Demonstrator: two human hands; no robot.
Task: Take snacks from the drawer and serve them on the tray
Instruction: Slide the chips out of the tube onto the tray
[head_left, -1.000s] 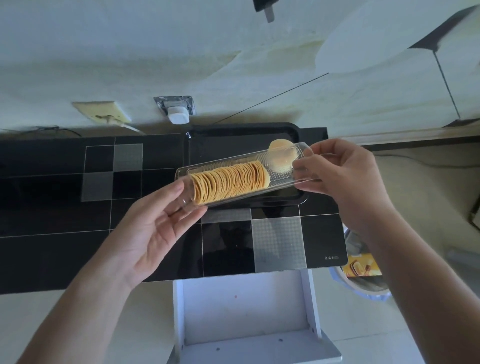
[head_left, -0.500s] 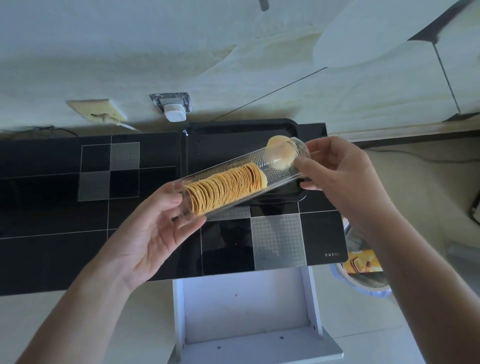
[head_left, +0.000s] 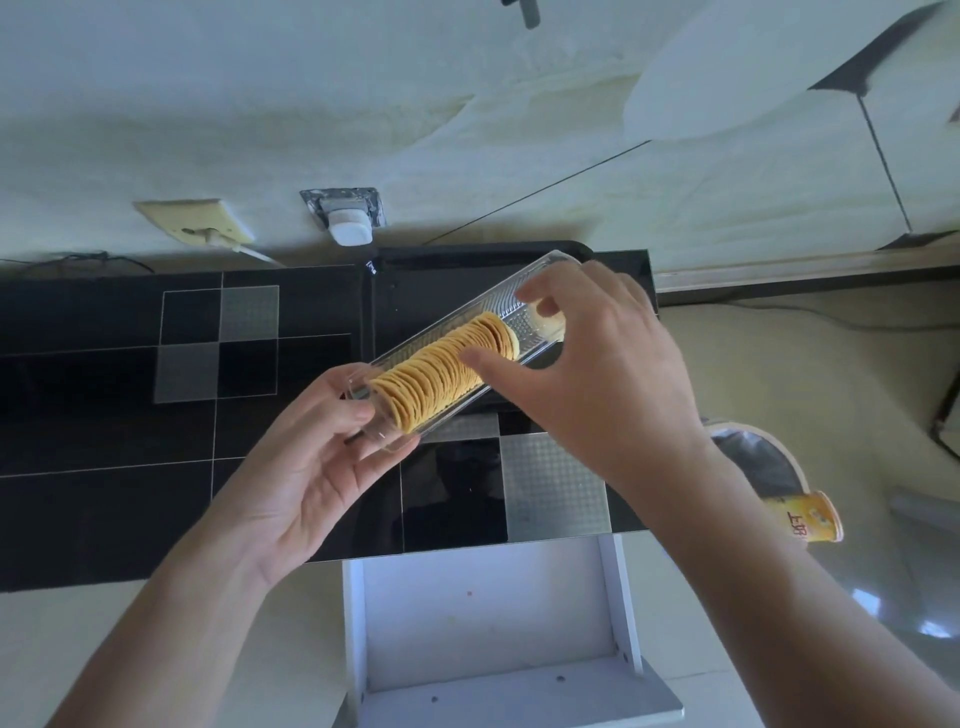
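Two hands, left hand (head_left: 311, 467) and right hand (head_left: 597, 374) grips clamped on clear chip tray (head_left: 498, 317), yellow can (head_left: 805, 519) label blurred, perhaps unreadable

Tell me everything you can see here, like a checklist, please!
Surface: black glossy counter with grey checker squares.
Job's things: clear plastic sleeve holding a row of crisps, held tilted above the counter; black tray at the back by the wall, partly hidden, no snacks seen on the part that shows; white drawer pulled open, its visible part bare.
Clutter: yellow crisp tube lying at the right, beside a bin.
Grippers: left hand holds the sleeve's near end; right hand reaches over the far end, fingers at the crisps.
Cables: white plug in a wall socket; a thin cord from the cream wall plate.
Surroundings: pale, stained wall.
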